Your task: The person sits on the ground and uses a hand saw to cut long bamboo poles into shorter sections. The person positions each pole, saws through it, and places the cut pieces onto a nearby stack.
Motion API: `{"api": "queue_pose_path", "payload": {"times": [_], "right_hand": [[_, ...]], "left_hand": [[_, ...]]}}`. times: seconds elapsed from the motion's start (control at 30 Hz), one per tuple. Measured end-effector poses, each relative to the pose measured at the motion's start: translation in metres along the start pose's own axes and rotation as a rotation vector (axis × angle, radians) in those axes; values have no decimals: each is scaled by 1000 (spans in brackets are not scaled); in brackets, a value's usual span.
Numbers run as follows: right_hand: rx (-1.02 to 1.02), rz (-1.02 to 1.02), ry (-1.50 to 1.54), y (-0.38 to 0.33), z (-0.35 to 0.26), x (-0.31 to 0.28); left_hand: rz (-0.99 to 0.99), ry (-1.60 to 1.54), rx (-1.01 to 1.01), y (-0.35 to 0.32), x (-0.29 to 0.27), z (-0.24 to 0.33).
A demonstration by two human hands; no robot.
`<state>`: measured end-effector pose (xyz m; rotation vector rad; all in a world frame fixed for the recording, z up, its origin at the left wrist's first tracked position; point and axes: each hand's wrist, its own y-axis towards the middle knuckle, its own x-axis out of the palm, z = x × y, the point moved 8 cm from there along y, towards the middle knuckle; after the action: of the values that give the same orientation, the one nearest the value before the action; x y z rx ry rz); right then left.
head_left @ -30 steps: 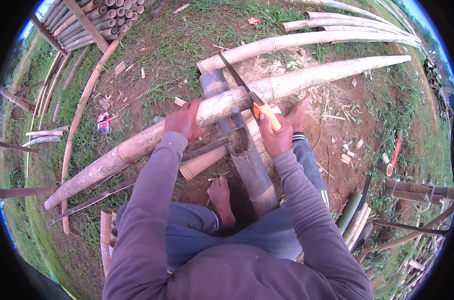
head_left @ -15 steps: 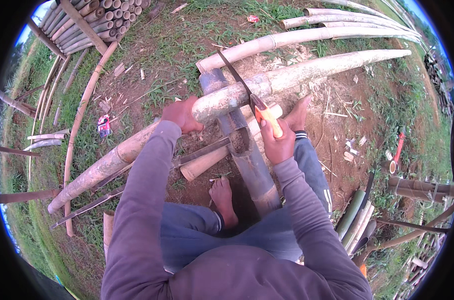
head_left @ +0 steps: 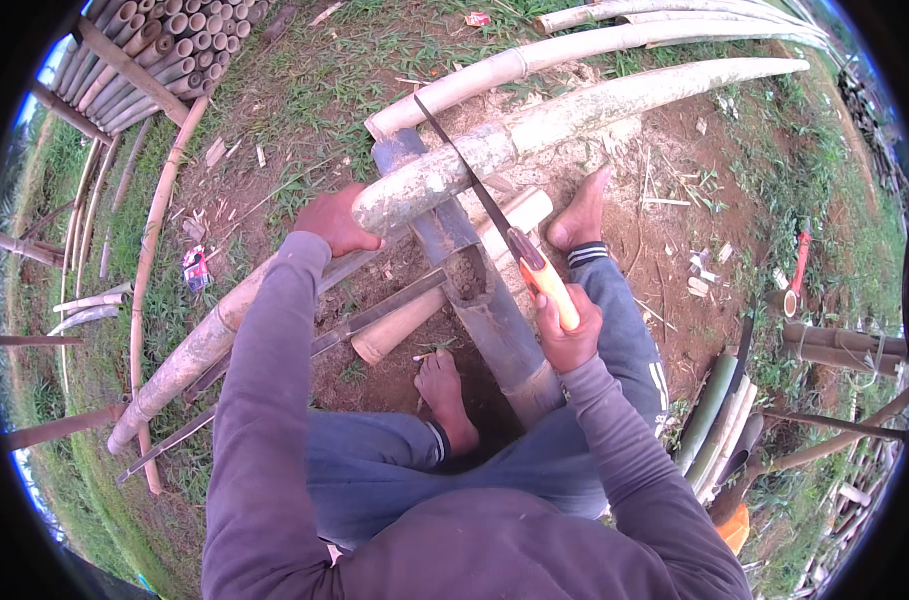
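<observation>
A pale, mottled bamboo pole (head_left: 439, 172) lies slantwise across a thick dark bamboo support (head_left: 509, 335), with its tapering end at the far right. My left hand (head_left: 336, 220) is closed around it, left of the saw. Another mottled length (head_left: 199, 355) runs on toward the lower left; my hand hides whether both are one piece. In my right hand (head_left: 571, 328) is the orange handle of a handsaw (head_left: 493, 212). Its dark blade crosses the pole, left of a node. Any cut under the blade is too small to make out.
Beneath the support lies a shorter pale bamboo piece (head_left: 399, 328), near my bare feet. Long poles (head_left: 574, 52) extend behind. Stacked bamboo (head_left: 169, 55) stands at the far left. An orange-handled tool (head_left: 798, 270) and cut lengths (head_left: 719, 420) are at the right.
My right hand has pulled the saw back toward my body, so more blade shows on the near side of the pole. My left hand keeps its hold. The whole view has shifted slightly.
</observation>
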<state>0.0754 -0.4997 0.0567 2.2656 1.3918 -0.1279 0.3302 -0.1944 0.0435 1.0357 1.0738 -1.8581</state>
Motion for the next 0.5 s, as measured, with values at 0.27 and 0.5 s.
{"api": "queue_pose_path", "payload": {"times": [0.27, 0.5], "right_hand": [[248, -73, 40, -2, -26, -17], [258, -139, 24, -4, -42, -39]], "left_hand": [[174, 194, -44, -36, 10, 26], [331, 218, -12, -57, 29, 33]]}}
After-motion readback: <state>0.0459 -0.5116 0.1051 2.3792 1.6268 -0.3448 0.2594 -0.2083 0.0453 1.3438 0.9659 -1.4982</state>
